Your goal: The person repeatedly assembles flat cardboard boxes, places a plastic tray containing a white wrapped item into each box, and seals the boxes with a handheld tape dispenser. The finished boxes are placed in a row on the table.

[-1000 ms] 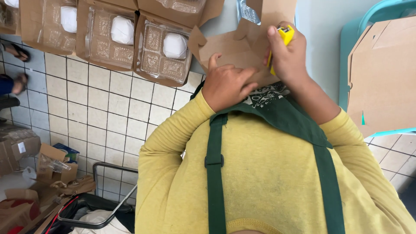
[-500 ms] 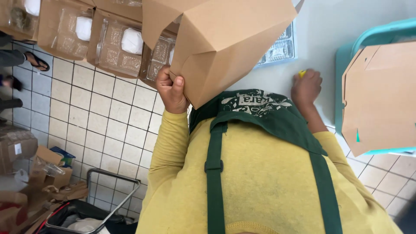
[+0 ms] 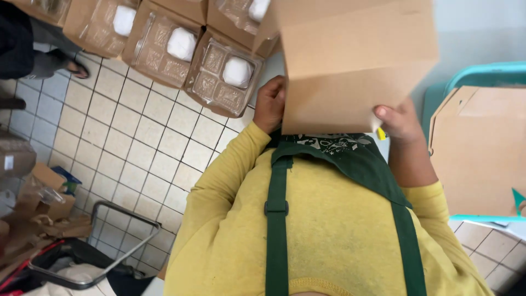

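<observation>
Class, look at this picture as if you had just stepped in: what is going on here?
A person in a yellow top and green apron holds a brown cardboard box up close to the chest, the left hand gripping its left edge and the right hand its right. Something small and yellow shows at the right hand. Clear-lidded boxes lie beyond.

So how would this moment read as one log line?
left hand: grips folded cardboard box | right hand: grips box, yellow object beside | trays: behind
</observation>
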